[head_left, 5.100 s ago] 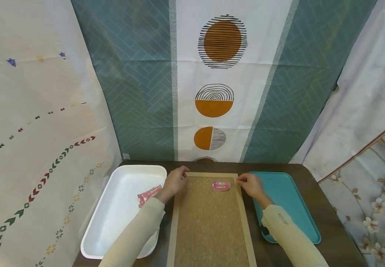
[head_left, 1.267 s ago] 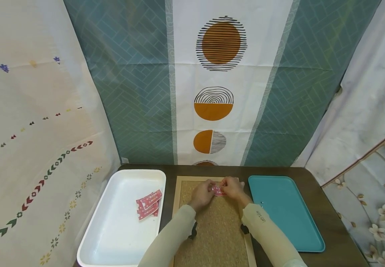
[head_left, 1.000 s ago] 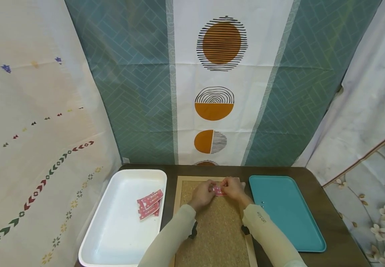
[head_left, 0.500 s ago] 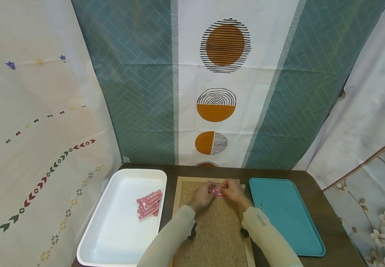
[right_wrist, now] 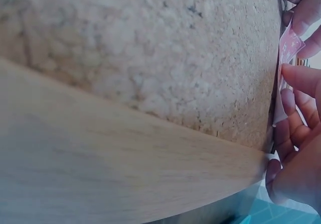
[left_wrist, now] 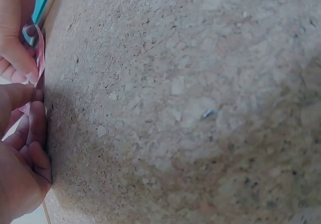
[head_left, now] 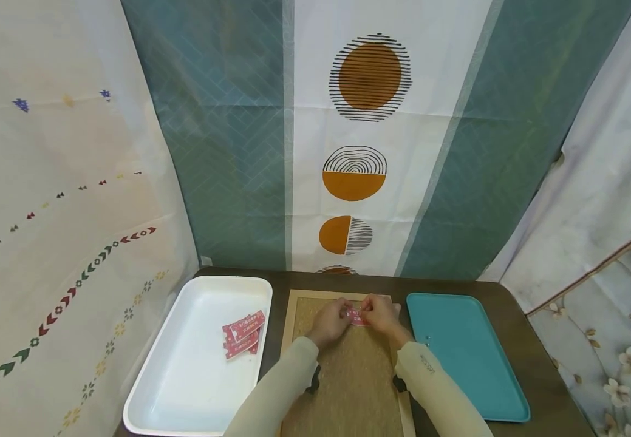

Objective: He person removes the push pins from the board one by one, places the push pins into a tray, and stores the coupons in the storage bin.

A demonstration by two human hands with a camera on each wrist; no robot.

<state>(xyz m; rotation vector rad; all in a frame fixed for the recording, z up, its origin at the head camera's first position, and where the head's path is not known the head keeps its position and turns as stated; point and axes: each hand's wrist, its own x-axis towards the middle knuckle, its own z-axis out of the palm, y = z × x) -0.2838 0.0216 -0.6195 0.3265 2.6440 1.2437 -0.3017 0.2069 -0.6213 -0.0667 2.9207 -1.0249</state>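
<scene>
A small pink paper coupon (head_left: 356, 316) with white print is near the top of a wood-framed corkboard (head_left: 342, 394). My left hand (head_left: 330, 320) pinches the coupon's left end. At its right end, my right hand (head_left: 381, 312) pinches it between thumb and fingers. The right wrist view shows the coupon (right_wrist: 288, 50) bent, with one corner raised off the cork. Up close in the left wrist view, the two hands nearly meet over the coupon (left_wrist: 40, 58). Whether a pin is between the fingers cannot be made out.
Left of the board stands a white tray (head_left: 184, 388) with several pink coupons (head_left: 243, 335) overlapping in it. A teal tray (head_left: 474, 346) lies to the right, with a few tiny pale specks near its left edge. Patterned curtains hang behind the dark table (head_left: 381, 284).
Five seconds ago both hands were at the board's upper corners and the coupon lay untouched. They have since come inward and taken hold of it. Over the last second the hands barely move.
</scene>
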